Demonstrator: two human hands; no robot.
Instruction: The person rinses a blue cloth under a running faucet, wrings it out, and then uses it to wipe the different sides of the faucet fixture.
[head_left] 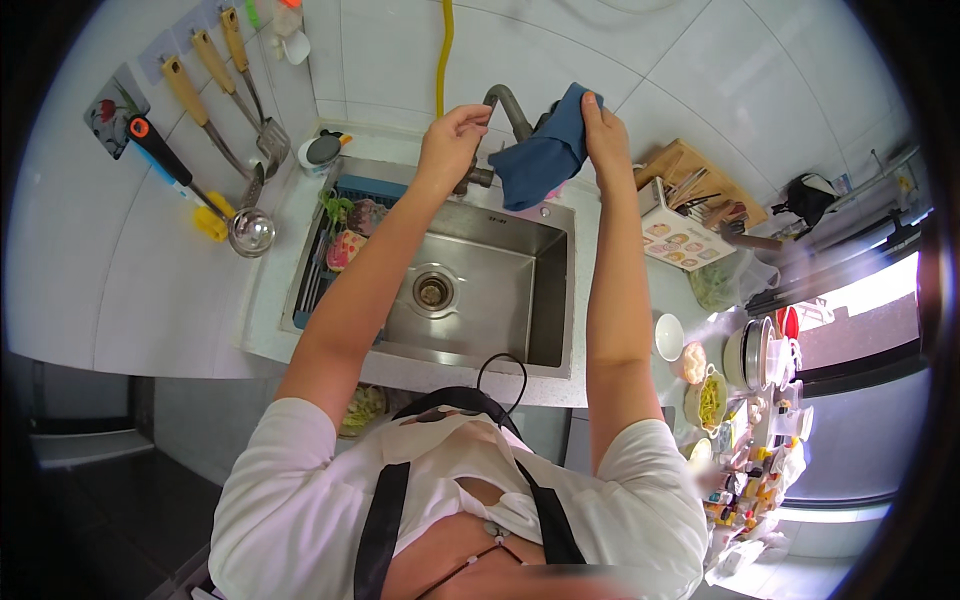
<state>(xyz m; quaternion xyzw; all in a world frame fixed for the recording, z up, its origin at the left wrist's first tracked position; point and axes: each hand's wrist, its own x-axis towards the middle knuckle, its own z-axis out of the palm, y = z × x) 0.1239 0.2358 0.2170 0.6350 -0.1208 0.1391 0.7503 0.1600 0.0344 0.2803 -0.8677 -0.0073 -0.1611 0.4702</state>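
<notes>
My right hand grips a dark blue cloth by its upper right edge, thumb in front. The cloth hangs folded over the back rim of the sink, partly covering the grey faucet. Close by the faucet's curved neck, my left hand is raised with its fingers bent together. Whatever those fingertips may hold is hidden. Below both forearms lies a stainless steel sink with a round drain. A blue drying rack sits along its left side, holding greens and a pink patterned item.
Ladles and spatulas hang on the left wall. A yellow hose runs down the back tiles. Right of the sink stand a utensil box, a white bowl and a dish of cut greens. Several jars and bottles crowd farther right.
</notes>
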